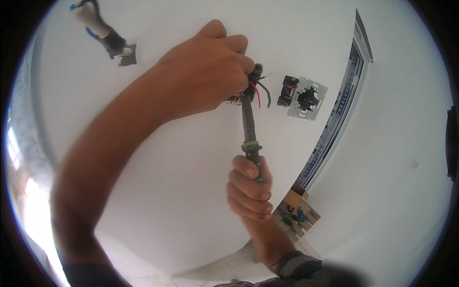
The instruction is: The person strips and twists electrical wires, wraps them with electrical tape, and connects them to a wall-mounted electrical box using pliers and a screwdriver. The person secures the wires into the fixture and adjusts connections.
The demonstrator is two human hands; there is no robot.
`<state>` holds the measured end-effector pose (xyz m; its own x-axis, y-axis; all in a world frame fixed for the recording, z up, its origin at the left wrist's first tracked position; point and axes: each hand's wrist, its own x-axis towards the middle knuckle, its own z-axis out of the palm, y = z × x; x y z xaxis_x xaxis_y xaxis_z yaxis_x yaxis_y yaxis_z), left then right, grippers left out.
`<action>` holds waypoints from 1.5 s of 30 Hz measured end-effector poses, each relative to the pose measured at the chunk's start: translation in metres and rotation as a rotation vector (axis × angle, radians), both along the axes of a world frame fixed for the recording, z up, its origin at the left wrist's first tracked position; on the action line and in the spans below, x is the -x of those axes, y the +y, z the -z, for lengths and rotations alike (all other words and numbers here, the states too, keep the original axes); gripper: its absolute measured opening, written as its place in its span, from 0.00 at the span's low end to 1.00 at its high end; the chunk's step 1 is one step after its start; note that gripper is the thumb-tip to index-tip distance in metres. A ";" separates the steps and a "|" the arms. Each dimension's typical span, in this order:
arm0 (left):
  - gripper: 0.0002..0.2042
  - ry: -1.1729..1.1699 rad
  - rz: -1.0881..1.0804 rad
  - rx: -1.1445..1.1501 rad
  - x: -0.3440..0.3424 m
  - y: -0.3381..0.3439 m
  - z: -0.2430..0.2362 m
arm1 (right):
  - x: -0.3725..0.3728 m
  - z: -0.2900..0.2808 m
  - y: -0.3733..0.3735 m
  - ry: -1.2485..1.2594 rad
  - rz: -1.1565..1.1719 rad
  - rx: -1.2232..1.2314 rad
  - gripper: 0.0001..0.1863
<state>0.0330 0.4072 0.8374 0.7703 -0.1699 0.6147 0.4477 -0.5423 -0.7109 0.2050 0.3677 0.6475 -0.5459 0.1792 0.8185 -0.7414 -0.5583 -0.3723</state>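
My left hand point(210, 71) reaches across the white wall, its fingers curled closed around a black electrical fitting point(257, 72) that they mostly cover. Loose red and black wires point(267, 93) stick out of the fitting on its right side. Below, my right hand point(249, 186) is wrapped round the black and green handle of a screwdriver point(248, 124). The screwdriver points up, and its long shaft reaches the fitting just under my left fingers. Its tip is hidden there.
To the right, a socket insert with a grey metal frame point(315, 107) sits on the wall beside a black box with wires. A taped window or door frame point(330, 126) runs down the right. Cables point(103, 31) hang from an opening at upper left. Small parts lie on a wooden pallet point(311, 216).
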 end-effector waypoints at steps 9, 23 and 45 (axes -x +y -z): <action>0.04 -0.031 0.023 0.004 0.002 0.001 0.003 | -0.054 -0.034 -0.053 -0.870 1.169 -0.112 0.26; 0.03 -0.064 0.021 -0.011 -0.001 0.004 0.004 | -0.056 -0.118 -0.102 -1.697 2.356 -0.821 0.23; 0.04 -0.079 -0.058 -0.043 -0.002 0.000 0.005 | -0.056 -0.119 -0.095 -1.683 2.233 -0.843 0.18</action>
<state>0.0348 0.4072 0.8323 0.7292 -0.1537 0.6668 0.5330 -0.4834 -0.6944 0.2610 0.2726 0.7667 -0.0462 0.8744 0.4830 0.9007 0.2456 -0.3585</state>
